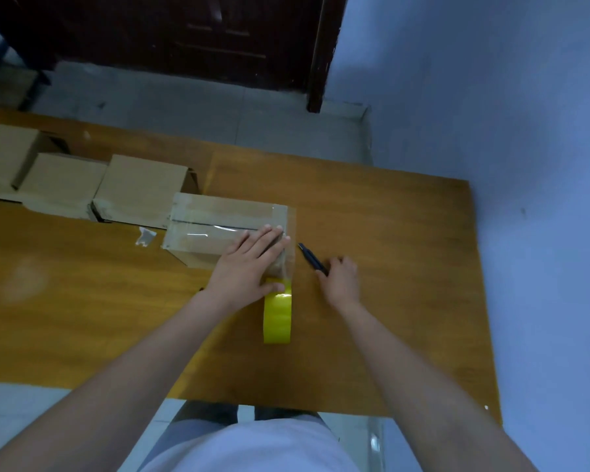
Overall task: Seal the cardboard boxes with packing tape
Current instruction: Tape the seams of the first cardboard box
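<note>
While the left hand (249, 260) lies flat with straight fingers across the near right corner of the cardboard box (218, 226), the right hand (341, 277) curls round the handle of a dark utility knife (312, 258) whose tip points away toward the box's right side. That box sits near the middle of the wooden tabletop (389, 267), its top seam already covered by a strip of clear tape that runs on over the right edge and down to the yellow tape roll (277, 315). This roll stands on its edge on the tabletop just in front of the box, and the left thumb touches its top. Both hands are apart, with the roll and the taut strip between them. Off to the left, three more cardboard boxes (82, 185) stand in a row along the tabletop, the nearest touching the taped one. A small crumpled scrap of clear tape (145, 236) lies on the wood just beside the box's left end.
</note>
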`<state>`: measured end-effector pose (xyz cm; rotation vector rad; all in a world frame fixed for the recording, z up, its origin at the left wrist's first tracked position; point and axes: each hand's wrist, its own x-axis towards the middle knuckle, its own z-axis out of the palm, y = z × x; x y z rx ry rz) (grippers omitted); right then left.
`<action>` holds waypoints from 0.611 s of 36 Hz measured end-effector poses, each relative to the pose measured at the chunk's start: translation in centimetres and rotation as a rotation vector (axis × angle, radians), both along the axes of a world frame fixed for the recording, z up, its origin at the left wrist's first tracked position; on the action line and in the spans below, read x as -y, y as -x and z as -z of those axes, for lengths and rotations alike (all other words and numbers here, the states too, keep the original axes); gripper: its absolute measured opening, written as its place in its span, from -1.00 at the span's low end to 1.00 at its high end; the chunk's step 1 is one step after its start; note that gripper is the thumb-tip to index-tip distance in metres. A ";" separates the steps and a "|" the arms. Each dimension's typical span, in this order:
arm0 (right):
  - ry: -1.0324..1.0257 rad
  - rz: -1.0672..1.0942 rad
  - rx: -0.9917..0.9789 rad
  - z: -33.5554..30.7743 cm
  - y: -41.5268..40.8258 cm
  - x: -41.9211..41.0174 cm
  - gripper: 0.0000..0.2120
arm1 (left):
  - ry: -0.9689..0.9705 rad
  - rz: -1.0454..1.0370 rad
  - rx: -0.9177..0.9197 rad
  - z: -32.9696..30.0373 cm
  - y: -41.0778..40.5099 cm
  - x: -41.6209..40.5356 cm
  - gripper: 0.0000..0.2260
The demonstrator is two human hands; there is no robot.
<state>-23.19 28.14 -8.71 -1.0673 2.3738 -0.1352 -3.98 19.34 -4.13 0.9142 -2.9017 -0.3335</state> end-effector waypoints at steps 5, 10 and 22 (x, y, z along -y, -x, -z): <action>-0.045 -0.157 -0.136 1.0 -0.1 -0.5 -0.81 | -0.053 -0.003 0.033 -0.2 0.0 0.0 -0.20; 0.082 0.075 0.080 -1.1 1.1 -2.5 -0.83 | -0.052 -0.003 0.018 -0.3 0.0 0.1 -0.20; 0.589 -0.637 -0.270 -7.4 0.7 -7.2 -0.84 | -0.027 -0.008 -0.002 -0.5 0.0 0.0 -0.20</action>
